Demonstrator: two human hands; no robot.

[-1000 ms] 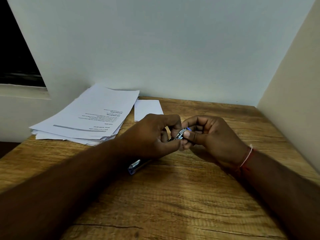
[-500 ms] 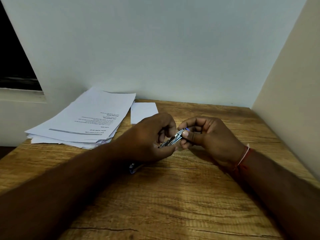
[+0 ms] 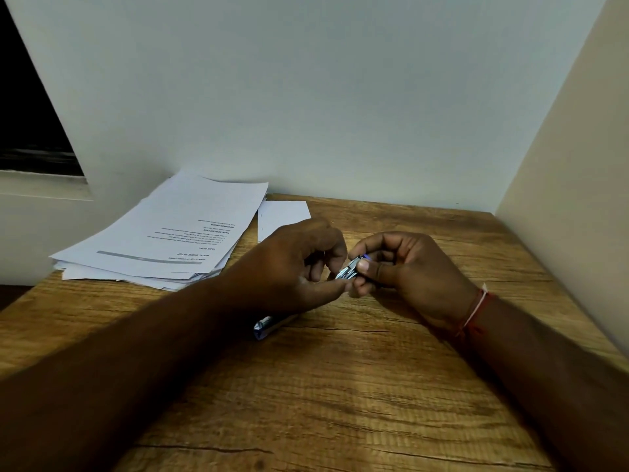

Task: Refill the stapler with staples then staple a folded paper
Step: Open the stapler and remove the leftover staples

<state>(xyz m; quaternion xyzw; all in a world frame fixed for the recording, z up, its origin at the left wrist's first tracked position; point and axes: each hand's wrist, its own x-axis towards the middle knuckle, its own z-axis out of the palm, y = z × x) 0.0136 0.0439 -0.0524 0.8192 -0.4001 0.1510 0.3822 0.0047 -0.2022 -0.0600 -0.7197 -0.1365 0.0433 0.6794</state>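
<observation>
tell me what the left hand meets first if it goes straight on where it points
The stapler, gripped by the right hand; the left hand looks nearly on it, though contact is unclear.

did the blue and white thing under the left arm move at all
No. The blue and white thing lies at the same spot on the table, just as far in front of the folded paper.

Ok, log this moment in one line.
step: refilling stapler | left hand: pinches stapler | right hand: pinches stapler | small paper: flat on table, beside paper stack
</observation>
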